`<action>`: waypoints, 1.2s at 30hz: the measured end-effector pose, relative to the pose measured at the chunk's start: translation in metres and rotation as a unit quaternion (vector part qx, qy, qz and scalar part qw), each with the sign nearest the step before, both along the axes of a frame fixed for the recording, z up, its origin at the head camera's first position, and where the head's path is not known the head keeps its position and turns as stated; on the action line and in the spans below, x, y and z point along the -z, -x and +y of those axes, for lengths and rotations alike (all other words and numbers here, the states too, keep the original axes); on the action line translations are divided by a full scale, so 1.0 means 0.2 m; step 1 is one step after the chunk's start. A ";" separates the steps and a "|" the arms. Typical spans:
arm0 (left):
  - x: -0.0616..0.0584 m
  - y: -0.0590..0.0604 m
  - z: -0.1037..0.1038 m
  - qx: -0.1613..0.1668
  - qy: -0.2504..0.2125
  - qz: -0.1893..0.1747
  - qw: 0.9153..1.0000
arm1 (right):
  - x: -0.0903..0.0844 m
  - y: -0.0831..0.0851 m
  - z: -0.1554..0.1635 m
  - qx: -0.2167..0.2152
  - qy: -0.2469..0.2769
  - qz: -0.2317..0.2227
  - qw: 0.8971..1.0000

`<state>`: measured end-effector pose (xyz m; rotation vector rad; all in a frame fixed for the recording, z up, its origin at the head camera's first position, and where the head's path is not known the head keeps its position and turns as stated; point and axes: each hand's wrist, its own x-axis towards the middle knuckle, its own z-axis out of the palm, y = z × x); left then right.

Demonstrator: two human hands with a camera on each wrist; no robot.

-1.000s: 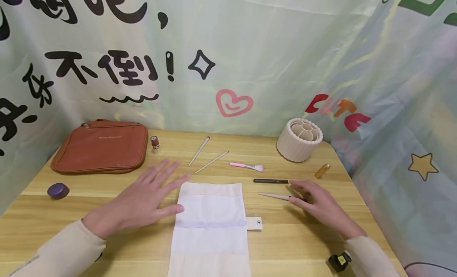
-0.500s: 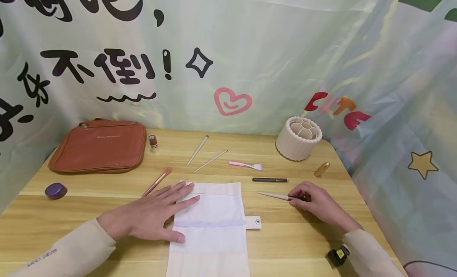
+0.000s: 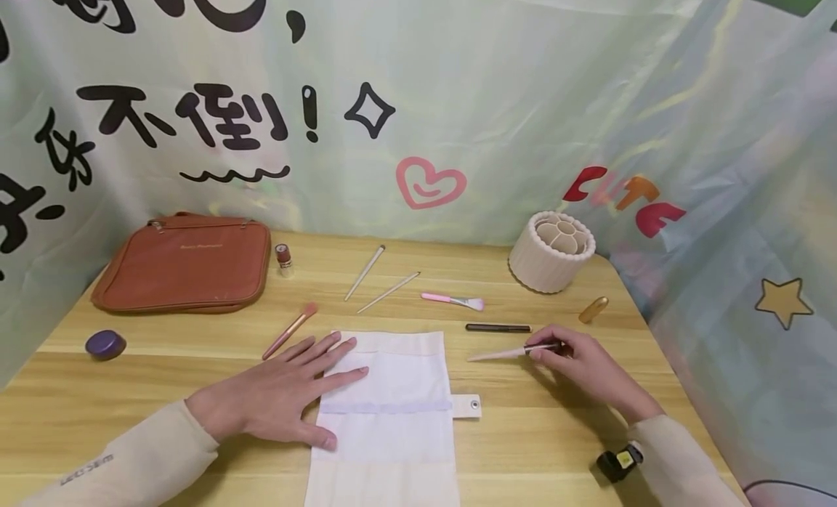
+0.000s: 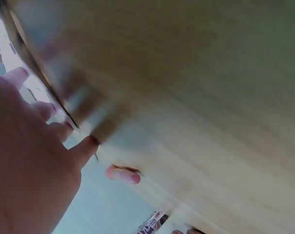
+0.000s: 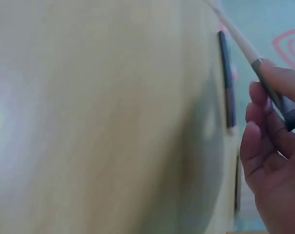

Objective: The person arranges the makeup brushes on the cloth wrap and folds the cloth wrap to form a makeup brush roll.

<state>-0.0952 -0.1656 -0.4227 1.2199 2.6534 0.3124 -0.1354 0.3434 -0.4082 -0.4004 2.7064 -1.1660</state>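
A white cloth brush roll (image 3: 386, 412) lies unrolled on the wooden table (image 3: 523, 449), its snap tab (image 3: 467, 406) sticking out to the right. My left hand (image 3: 288, 387) lies flat with straight fingers on the cloth's left side. My right hand (image 3: 575, 362) pinches a cream-handled makeup brush (image 3: 503, 354) near its ferrule, lifting it slightly off the table; the handle points left. In the right wrist view my fingertips (image 5: 264, 97) hold the same brush (image 5: 240, 41). The left wrist view is blurred, showing only my left hand (image 4: 35, 161).
A brown pouch (image 3: 186, 264) lies at the back left, a purple jar (image 3: 105, 344) at the left. A pink brush (image 3: 290, 330), two cream brushes (image 3: 375, 282), a pink-handled brush (image 3: 453, 300), a dark pencil (image 3: 498, 327), a gold tube (image 3: 592, 309) and a ribbed holder (image 3: 551, 251) lie around.
My left hand slid right onto the cloth, uncovering the pink brush. My right hand closed on the cream brush and raised its ferrule end.
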 end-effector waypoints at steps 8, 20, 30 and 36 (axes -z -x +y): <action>0.01 0.00 0.01 0.001 0.003 0.008 1.000 | -0.08 0.02 -0.07 0.040 0.099 -0.027 0.994; 0.00 0.00 0.01 -0.002 0.005 0.000 1.000 | -0.11 0.09 -0.28 -0.038 0.364 -0.095 0.926; 0.00 0.00 0.01 0.000 0.001 -0.011 1.000 | -0.06 0.15 -0.51 -0.005 0.351 -0.131 0.927; 0.01 0.00 0.00 -0.001 0.000 -0.011 1.000 | -0.03 0.17 -0.59 0.013 0.333 -0.144 0.932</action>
